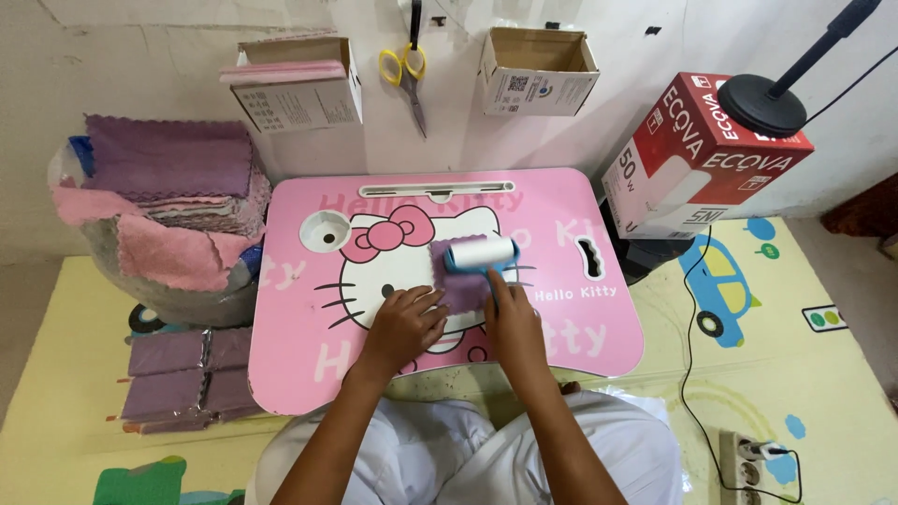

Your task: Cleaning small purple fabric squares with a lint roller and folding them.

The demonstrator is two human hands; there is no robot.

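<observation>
Pale wall and a yellow play mat (823, 393) frame a small pink lap table (309, 365) printed with a cartoon cat. On the wall hang two open cardboard boxes (538, 70), the left-hand one holding a pink item, with yellow-handled scissors (407, 75) between them. To the table's left stands a bag heaped with purple and pink cloths (168, 187), and wrapped packs of purple cloths (178, 379) lie on the mat below it. On the other side a red and white carton (697, 154) sits just beside the table's far corner, with a black round lamp base (762, 105) on top; a black cord runs down to a power strip (748, 468) near the person's knee. A small purple cloth (458, 281) lies flat near the table's middle. The left hand (404, 323) presses down on its near left part with fingers spread, not gripping. The right hand (513, 323) is closed round the handle of a blue lint roller (480, 254), whose white roll rests on the cloth's far edge. Bare tabletop lies all round the cloth; a round cup hole (325, 230) sits at the far left and a slot (591, 254) near the right edge, both well apart from the hands.
</observation>
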